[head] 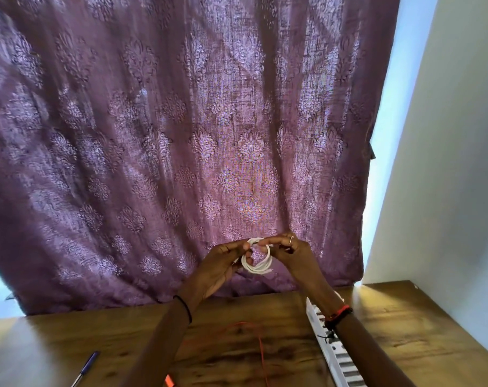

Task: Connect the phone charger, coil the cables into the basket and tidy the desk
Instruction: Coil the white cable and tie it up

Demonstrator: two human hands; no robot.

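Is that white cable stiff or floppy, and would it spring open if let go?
Probably floppy: the white cable bends into tight loops between the left hand and right hand. Likely light, since fingertips alone hold it. It may spring loose once released.

One view only, from my head: wide-angle, facing forward at the purple curtain (181,135) close ahead. The desk (265,311) shows only along the bottom. My left hand (217,266) and right hand (293,252) are near, low centre. Lower corners soft, perhaps lens distortion.
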